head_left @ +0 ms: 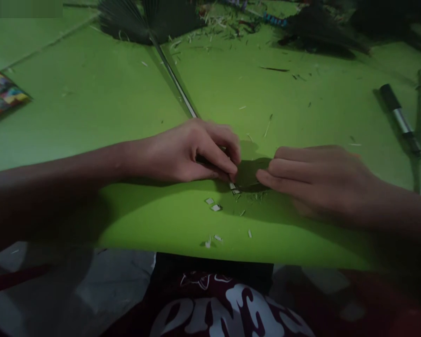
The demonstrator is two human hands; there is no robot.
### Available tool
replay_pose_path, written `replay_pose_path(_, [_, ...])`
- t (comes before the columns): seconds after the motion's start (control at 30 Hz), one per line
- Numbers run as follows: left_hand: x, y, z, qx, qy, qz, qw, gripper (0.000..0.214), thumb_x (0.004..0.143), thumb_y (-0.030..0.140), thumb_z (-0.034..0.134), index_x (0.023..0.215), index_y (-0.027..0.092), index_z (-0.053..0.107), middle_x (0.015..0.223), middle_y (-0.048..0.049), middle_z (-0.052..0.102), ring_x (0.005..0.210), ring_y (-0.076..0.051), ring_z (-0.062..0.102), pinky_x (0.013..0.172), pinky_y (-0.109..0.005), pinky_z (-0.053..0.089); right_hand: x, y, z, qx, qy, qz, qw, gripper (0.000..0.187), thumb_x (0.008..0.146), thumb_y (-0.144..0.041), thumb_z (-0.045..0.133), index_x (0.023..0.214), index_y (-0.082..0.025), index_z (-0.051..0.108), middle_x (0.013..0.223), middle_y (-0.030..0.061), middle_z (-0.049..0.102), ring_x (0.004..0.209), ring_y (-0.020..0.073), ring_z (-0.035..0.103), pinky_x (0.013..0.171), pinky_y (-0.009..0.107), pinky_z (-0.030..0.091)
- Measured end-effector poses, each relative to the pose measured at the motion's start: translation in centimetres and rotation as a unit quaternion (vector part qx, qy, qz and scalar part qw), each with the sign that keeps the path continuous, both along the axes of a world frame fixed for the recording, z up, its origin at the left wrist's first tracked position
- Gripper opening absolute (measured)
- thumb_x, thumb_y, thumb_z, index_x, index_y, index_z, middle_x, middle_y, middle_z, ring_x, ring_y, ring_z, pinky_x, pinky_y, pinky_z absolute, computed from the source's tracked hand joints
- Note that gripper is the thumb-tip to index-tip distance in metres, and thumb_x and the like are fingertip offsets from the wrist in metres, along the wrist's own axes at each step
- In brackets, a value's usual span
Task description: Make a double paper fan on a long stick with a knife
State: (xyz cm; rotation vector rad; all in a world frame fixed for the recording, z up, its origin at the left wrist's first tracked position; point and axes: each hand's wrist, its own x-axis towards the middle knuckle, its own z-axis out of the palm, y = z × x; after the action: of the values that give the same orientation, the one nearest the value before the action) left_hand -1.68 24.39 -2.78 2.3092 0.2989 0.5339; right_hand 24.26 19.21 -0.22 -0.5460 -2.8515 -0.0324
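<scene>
My left hand (192,152) rests on the green table (91,93) with its fingers curled and pinched down on the near end of a long thin stem (175,82). That stem runs back to a dark fan-shaped leaf (140,18) at the far edge. My right hand (315,180) lies a little to the right, fingers pressed together and pointing left, their tips touching a dark flat piece (249,175) between the two hands. Small pale cut bits (214,206) lie just in front of the hands.
A black and silver marker (400,117) lies at the right. A colourful patterned sheet (2,93) sits at the left edge. More dark leaves (319,28) and pale shavings (224,23) litter the far side. The table's near edge runs just above my lap.
</scene>
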Motion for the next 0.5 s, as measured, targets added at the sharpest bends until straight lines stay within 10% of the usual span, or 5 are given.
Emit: replay_pose_path(0.5, [0.0,0.5,0.0,-0.008,-0.010,-0.024,1.000,0.016,0.086,0.023,0.070,0.098,0.030,0.079,0.100,-0.0061,0.074,0.093,-0.019,0.065,0.082,-0.034,0.051,1.8,0.8,-0.1,0.042,0.005,0.033,0.999,0.017,0.093,-0.008,0.050,0.094,-0.015,0.065,0.073,0.0010,0.060,0.067,0.0142,0.049,0.053,0.029,0.030])
